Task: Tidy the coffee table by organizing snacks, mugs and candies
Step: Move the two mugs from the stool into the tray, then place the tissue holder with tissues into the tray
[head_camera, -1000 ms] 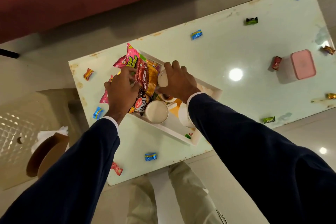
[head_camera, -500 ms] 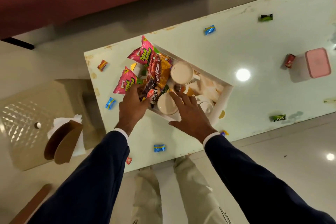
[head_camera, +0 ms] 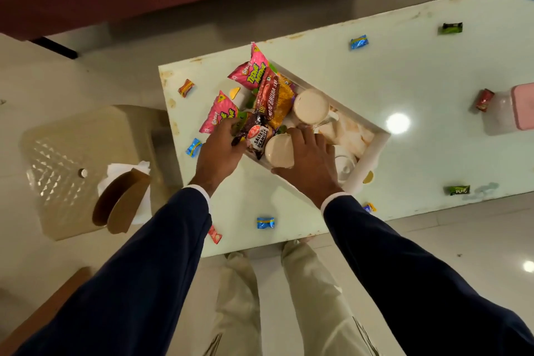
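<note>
A white tray (head_camera: 372, 153) lies askew on the pale green coffee table (head_camera: 419, 72). Snack packets fill its left end: two pink ones (head_camera: 251, 71), a red-orange one (head_camera: 274, 95) and a salted-peanuts packet (head_camera: 258, 139). My left hand (head_camera: 218, 153) grips the packets at the tray's near left corner. My right hand (head_camera: 312, 165) wraps round the near cream mug (head_camera: 278, 150). A second mug (head_camera: 310, 105) stands farther back, and a third (head_camera: 345, 166) is partly hidden by my right hand. Wrapped candies lie loose on the table, such as a blue one (head_camera: 358, 42) and a green one (head_camera: 452, 28).
More candies lie near the table's edges: a blue candy (head_camera: 265, 222), a red candy (head_camera: 214, 234), a green candy (head_camera: 458, 190). A pink-lidded container (head_camera: 511, 110) stands at the right with a red candy (head_camera: 484, 100) beside it. A beige stool (head_camera: 72, 159) with a tissue holder (head_camera: 121, 202) stands left of the table.
My right hand left the far mug, came back and closed round the near mug. My left hand slid down to the packets at the tray's near corner.
</note>
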The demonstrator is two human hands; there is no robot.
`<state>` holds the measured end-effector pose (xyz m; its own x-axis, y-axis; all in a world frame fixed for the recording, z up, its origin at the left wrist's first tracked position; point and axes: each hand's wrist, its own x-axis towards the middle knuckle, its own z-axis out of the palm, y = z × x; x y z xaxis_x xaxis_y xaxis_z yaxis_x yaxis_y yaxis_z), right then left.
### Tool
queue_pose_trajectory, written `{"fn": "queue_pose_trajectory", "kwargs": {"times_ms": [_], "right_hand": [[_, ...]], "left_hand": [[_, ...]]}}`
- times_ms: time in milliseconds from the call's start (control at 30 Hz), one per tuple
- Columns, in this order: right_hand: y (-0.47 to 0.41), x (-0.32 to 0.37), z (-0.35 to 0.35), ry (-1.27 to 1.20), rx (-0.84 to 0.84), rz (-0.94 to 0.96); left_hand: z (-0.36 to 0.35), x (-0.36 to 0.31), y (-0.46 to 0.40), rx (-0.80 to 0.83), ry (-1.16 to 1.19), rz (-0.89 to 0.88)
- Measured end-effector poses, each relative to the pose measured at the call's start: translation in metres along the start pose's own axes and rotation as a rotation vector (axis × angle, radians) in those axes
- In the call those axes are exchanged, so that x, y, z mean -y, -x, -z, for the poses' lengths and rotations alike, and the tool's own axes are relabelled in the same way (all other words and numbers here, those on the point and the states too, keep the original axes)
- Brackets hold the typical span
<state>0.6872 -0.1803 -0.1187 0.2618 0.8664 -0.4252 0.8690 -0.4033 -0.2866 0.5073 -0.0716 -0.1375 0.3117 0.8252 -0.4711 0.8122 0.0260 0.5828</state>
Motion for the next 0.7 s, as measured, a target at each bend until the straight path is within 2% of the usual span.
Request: {"fn": "queue_pose_trajectory", "kwargs": {"times_ms": [67,133,233,367,467,533,600,700], "right_hand": [[0.010,0.007,0.005,0.019,-0.126,0.095],[0.023,0.017,0.007,-0.007,-0.181,0.213],[0.041,0.045,0.004,-0.131,-0.075,0.354],[0.052,0.103,-0.016,-0.325,0.099,0.424],[0.049,0.153,-0.038,-0.448,0.167,0.387],[0.046,0.187,-0.055,-0.488,0.193,0.361],[0.044,0.212,-0.070,-0.446,0.207,0.344],[0.045,0.244,-0.092,-0.318,0.228,0.379]], "left_hand": [[0.008,0.007,0.014,-0.046,0.031,0.000],[0.014,0.017,0.033,-0.101,0.047,0.006],[0.027,0.037,0.069,-0.161,0.085,0.041],[0.053,0.074,0.116,-0.232,0.108,0.082],[0.086,0.113,0.141,-0.390,-0.144,0.058],[0.110,0.143,0.153,-0.449,-0.262,0.118],[0.127,0.170,0.158,-0.422,-0.326,0.203],[0.141,0.208,0.158,-0.294,-0.360,0.302]]}}
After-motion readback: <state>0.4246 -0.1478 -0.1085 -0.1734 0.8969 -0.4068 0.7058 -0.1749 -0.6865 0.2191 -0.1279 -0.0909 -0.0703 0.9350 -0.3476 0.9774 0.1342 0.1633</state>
